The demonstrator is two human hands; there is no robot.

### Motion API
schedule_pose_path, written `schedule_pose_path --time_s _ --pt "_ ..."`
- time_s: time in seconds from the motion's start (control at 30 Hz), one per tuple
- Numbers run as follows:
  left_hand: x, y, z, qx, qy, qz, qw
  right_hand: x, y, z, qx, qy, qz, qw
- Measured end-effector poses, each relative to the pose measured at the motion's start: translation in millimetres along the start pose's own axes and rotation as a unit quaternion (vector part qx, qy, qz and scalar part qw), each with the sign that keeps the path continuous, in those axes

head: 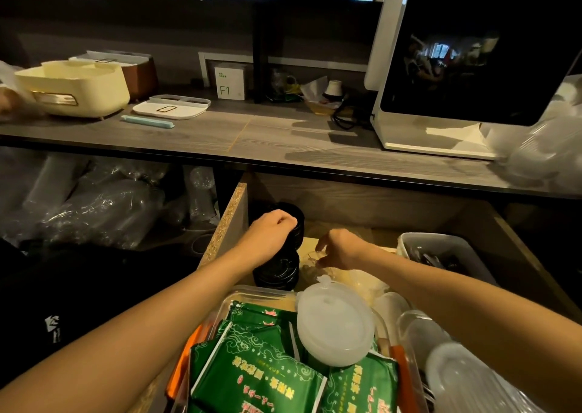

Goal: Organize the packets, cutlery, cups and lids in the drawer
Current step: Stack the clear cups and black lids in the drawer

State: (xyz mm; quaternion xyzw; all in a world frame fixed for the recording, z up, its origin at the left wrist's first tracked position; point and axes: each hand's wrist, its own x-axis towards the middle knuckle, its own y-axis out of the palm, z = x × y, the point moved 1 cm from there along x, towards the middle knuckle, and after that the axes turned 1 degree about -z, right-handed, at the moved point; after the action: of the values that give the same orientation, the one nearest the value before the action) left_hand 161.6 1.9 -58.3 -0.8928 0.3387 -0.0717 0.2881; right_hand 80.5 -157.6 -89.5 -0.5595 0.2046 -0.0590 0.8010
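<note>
An open wooden drawer [224, 223] lies below the counter. My left hand [271, 230] grips a stack of black lids [278, 272] at the drawer's back left corner. My right hand [338, 248] has its fingers curled round a clear plastic piece [311, 256] in the middle of the drawer. Green packets [267, 365] fill a clear tray [248, 291] at the front. A translucent round lid [335, 324] rests on the packets. A grey bin [453, 242] with dark cutlery sits at the back right. Clear cups and lids [453, 371] lie at the front right.
The grey counter [220, 135] above holds a cream cooker [72, 86], a white tray [170, 108], a white box [231, 81] and a large dark-fronted appliance [466, 66]. Bagged clear cups [94, 204] fill the compartment left of the drawer. Plastic bags [548, 148] sit at the counter's right end.
</note>
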Motion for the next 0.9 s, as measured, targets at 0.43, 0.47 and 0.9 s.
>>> schedule_pose_path --time_s 0.43,0.47,0.9 --pt "25 17 -32 -0.336 0.024 0.173 0.926 -25 -86 0 0.323 0.033 -0.199 0.925" --pt "26 22 -35 -0.348 0.022 0.19 0.918 -26 -84 3 0.322 0.025 -0.195 0.926" --pt "43 27 -18 -0.459 -0.12 0.068 0.878 10 -61 -54 0.13 0.069 -0.169 0.974"
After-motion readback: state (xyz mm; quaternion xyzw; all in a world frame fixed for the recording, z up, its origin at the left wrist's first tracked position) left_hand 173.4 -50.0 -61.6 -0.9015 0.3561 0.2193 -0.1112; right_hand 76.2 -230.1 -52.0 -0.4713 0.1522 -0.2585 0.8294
